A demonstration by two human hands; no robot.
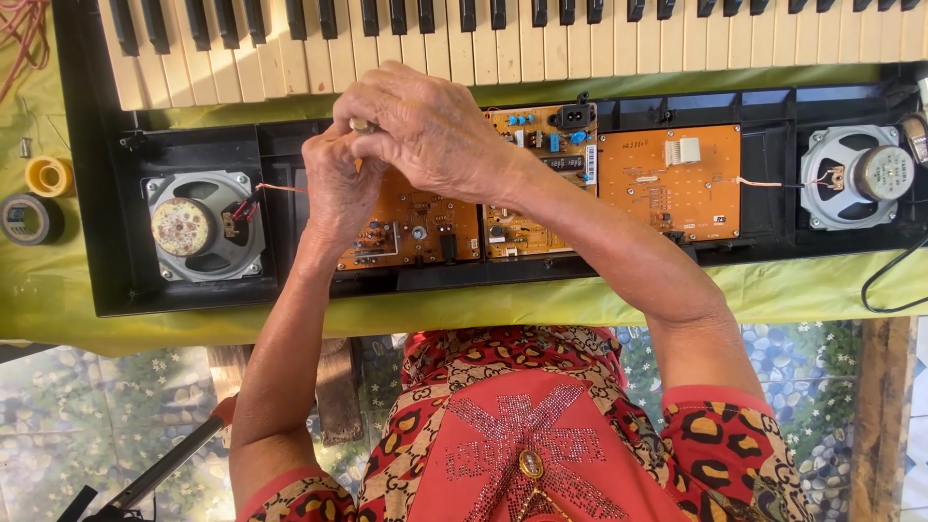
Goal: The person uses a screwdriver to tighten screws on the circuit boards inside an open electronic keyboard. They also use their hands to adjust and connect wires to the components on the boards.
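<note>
Opened keyboard (503, 39) on bench (580, 295): casing off, boards (667, 184) and speakers (198, 227) exposed. Left hand (338, 184) and right hand (425, 126) close together over the left board, grips pinching a small tool (362, 124). Case not yet reassembled; tape rolls (34, 198) lie left.

Small object (362, 124) hidden within fingers (387, 106)
</note>
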